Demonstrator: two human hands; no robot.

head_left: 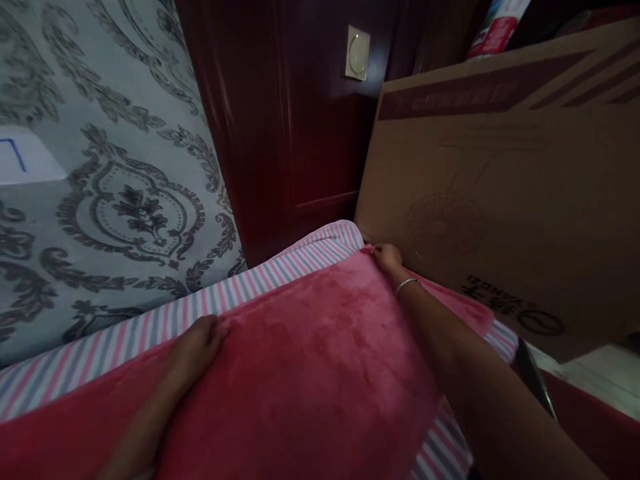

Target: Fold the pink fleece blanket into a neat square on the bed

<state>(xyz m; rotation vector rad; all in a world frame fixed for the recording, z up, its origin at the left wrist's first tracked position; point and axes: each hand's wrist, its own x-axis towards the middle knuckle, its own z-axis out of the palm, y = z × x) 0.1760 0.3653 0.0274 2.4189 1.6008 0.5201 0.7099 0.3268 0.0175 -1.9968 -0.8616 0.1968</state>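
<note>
A plush pinkish-red blanket [310,347] is spread over a striped pink, grey and white sheet [240,290]. My right hand [387,257], with a thin bracelet on the wrist, is closed in a pinch on the blanket's far corner, close to the cardboard box. Nearer to me, my left hand [200,340] rests at the blanket's wall-side edge with its fingers curled on the fabric. A strip of the sheet shows between that edge and the wall. Part of the blanket also lies beyond my right forearm.
Patterned grey wallpaper [140,207] borders the bed's left side. A dark red wooden panel [310,133] with a pale square plate [357,53] stands at the far end. The large cardboard box [500,200] leans at the right, with a red-and-white container [497,30] behind its top edge.
</note>
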